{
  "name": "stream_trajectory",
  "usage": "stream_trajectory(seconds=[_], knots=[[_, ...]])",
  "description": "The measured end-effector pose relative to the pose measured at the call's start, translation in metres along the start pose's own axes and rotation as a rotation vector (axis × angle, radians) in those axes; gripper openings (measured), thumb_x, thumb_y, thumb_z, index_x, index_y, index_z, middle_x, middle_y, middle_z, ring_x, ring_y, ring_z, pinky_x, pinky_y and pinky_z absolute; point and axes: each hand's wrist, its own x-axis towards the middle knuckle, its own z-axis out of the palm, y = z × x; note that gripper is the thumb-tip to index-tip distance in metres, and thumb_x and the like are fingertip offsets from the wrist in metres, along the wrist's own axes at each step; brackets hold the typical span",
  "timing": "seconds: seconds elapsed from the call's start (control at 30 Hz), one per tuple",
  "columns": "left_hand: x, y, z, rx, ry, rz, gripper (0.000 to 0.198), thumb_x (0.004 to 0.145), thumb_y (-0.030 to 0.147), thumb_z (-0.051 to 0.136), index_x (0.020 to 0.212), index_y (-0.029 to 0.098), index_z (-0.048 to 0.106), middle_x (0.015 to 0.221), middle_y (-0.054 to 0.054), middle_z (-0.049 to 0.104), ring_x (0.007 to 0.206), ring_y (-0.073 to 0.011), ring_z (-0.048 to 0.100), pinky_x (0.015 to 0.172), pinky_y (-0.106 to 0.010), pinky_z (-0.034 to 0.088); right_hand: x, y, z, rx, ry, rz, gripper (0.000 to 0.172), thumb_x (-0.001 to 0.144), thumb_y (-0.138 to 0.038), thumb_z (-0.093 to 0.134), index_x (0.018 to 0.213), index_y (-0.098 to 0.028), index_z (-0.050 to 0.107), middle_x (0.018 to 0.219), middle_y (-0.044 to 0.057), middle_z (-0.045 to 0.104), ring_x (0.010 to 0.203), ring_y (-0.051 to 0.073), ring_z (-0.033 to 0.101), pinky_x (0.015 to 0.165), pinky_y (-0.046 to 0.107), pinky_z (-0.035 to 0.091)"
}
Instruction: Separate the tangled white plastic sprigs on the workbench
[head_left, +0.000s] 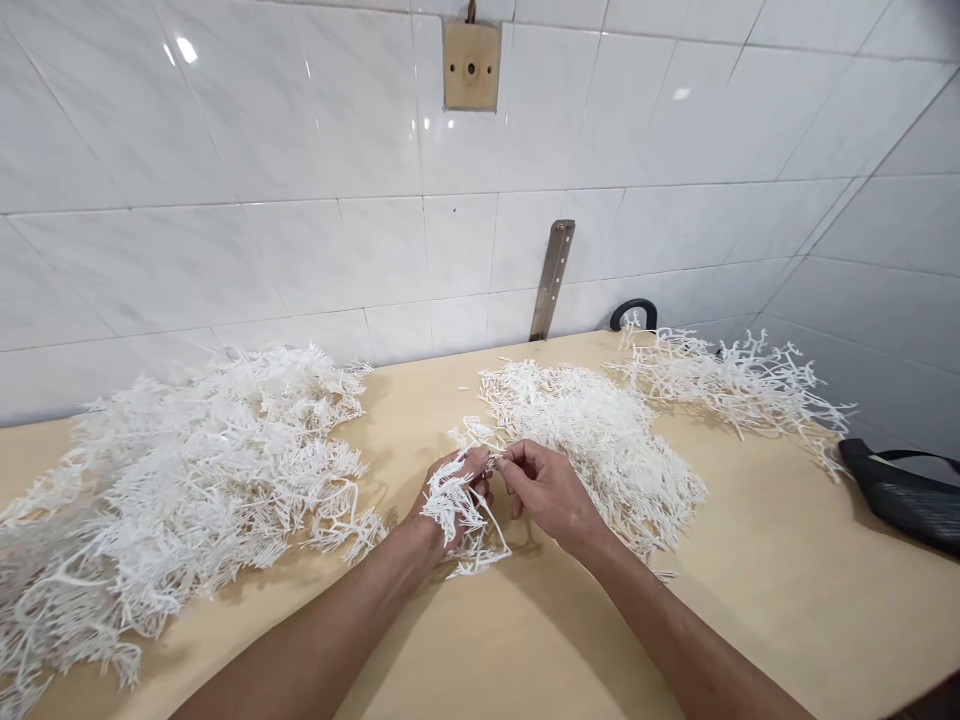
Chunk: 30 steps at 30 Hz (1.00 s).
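Observation:
My left hand [466, 488] is closed around a bunch of white branched plastic sprues [452, 500], whose thin stems stick out over the fingers and hang down toward the table. Close against it, my right hand [546, 490] pinches at the bunch with thumb and forefinger; what sits between those fingertips is too small to make out. Just beyond my right hand lies a heap of short, thin white plastic pieces [592, 420]. A much larger pile of tangled white sprues [225, 480] spreads over the table to the left.
Bare, branching white sprue frames [735, 380] lie at the back right of the wooden table [480, 660]. A black bag-like object [907, 495] rests at the right edge. Against the tiled wall stand a metal strip with holes [553, 280] and a black curved handle [634, 312].

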Motion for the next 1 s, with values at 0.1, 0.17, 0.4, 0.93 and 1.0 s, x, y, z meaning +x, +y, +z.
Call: stream_trajectory(seconds=[0.1,0.17,0.4,0.93,1.0], knots=[[0.001,-0.001,0.001,-0.006,-0.004,-0.018,0.045,0.07,0.053,0.079,0.068,0.017,0.052,0.049,0.005,0.045,0.043,-0.0088,0.044,0.04,-0.023,0.029,0.0,-0.001,0.0,-0.059,0.021,0.005,0.015,0.082,-0.035,0.057,0.077,-0.021,0.058,0.062,-0.004,0.056,0.044,0.012,0.056,0.045,0.026,0.05],[0.001,-0.001,0.001,0.011,0.02,-0.004,0.043,0.069,0.049,0.081,0.067,0.017,0.052,0.048,0.005,0.045,0.042,-0.0083,0.043,0.041,-0.023,0.029,0.0,-0.001,0.001,-0.119,0.048,0.012,0.013,0.082,-0.033,0.056,0.076,-0.021,0.058,0.061,-0.004,0.058,0.044,0.012,0.056,0.046,0.025,0.049],[-0.002,0.002,0.004,0.08,0.074,0.022,0.046,0.063,0.044,0.085,0.065,0.018,0.047,0.048,0.007,0.042,0.04,-0.0066,0.038,0.039,-0.021,0.027,0.003,-0.002,0.002,-0.324,0.112,0.029,0.012,0.078,-0.027,0.055,0.073,-0.02,0.063,0.063,0.0,0.066,0.047,0.014,0.061,0.045,0.024,0.047],[-0.005,0.012,0.009,0.102,0.103,-0.034,0.059,0.066,0.064,0.077,0.096,0.014,0.066,0.045,0.01,0.036,0.035,-0.0045,0.029,0.037,-0.021,0.023,0.009,-0.002,-0.051,-0.376,0.387,-0.069,0.031,0.085,-0.045,0.056,0.093,-0.017,0.066,0.072,0.005,0.065,0.051,0.016,0.06,0.049,0.029,0.046],[-0.006,0.013,0.009,0.146,0.137,-0.023,0.055,0.066,0.061,0.078,0.093,0.015,0.064,0.044,0.01,0.035,0.035,-0.0051,0.029,0.037,-0.021,0.023,0.004,-0.005,-0.041,-0.3,0.059,-0.019,0.033,0.087,-0.049,0.054,0.085,-0.019,0.066,0.066,0.001,0.063,0.046,0.014,0.058,0.045,0.027,0.045]])
